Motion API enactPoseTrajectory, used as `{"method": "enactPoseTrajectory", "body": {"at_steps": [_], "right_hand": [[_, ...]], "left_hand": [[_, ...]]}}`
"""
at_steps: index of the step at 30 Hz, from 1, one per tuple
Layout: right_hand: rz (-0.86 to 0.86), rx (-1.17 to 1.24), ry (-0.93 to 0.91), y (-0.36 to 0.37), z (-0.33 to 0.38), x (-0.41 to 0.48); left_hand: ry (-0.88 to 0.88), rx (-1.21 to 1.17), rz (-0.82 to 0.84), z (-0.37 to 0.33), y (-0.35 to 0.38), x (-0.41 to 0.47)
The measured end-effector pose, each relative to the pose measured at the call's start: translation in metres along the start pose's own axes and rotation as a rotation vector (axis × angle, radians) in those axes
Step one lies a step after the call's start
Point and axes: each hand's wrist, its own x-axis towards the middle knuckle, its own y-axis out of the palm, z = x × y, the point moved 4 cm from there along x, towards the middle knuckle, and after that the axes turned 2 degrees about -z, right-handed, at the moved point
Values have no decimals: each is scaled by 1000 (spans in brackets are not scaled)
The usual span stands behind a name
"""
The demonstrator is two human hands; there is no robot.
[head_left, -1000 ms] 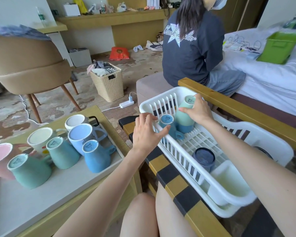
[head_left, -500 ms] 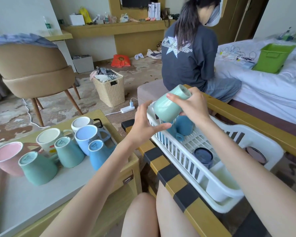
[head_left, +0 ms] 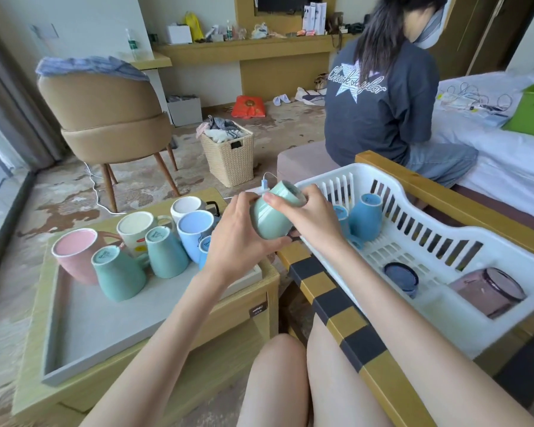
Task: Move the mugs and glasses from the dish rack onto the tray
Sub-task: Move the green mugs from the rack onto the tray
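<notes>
carpeted bedroom floor spreads out beyond both hands, with a tan chair (head_left: 105, 118) far off to their left, a wicker basket (head_left: 228, 155) straight beyond them, and a person in a dark t-shirt (head_left: 379, 103) sitting back-turned on a white bed (head_left: 490, 155) beyond the right hand (head_left: 312, 217). under the left forearm lies a grey tray (head_left: 111, 322) on a low wooden table (head_left: 228, 315). left of the left hand (head_left: 241, 238) the tray carries a pink mug (head_left: 74, 257), a cream mug (head_left: 139, 229), a white mug (head_left: 187, 208) and a pale blue mug (head_left: 195, 232), all mouth-up, plus two teal mugs (head_left: 117, 272) base-up. a smaller blue mug (head_left: 204, 251) is half hidden behind the left hand.

right of the right hand a white dish rack (head_left: 490, 318) sits on a yellow-and-black checked bench (head_left: 330, 291). inside it two blue mugs (head_left: 366, 217) stand base-up just behind the right hand. a dark blue glass (head_left: 401, 277) and a tilted purple glass (head_left: 487, 291) sit to the right of the right forearm.

between tray and rack, off any surface, both hands hold a pale green mug (head_left: 269, 217), tipped on its side. the left hand cups its body from below, fingers curled round it. the right hand grips the upper end, thumb across the near side and fingers wrapped behind.
</notes>
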Motion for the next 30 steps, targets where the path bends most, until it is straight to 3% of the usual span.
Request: {"method": "enactPoseTrajectory", "body": {"at_steps": [4, 7, 18, 24, 30], "right_hand": [[221, 113, -140, 38, 4, -15], [267, 99, -276, 66, 10, -25], [449, -66, -507, 170, 24, -48], [291, -242, -582, 176, 2, -25], [321, -474, -633, 179, -26, -17]], "left_hand": [[-219, -154, 3, 44, -26, -22], [-345, -285, 46, 76, -40, -41], [-465, -285, -65, 151, -84, -90], [-533, -284, -163, 173, -95, -100], [-588, -205, -94, 183, -82, -105]]}}
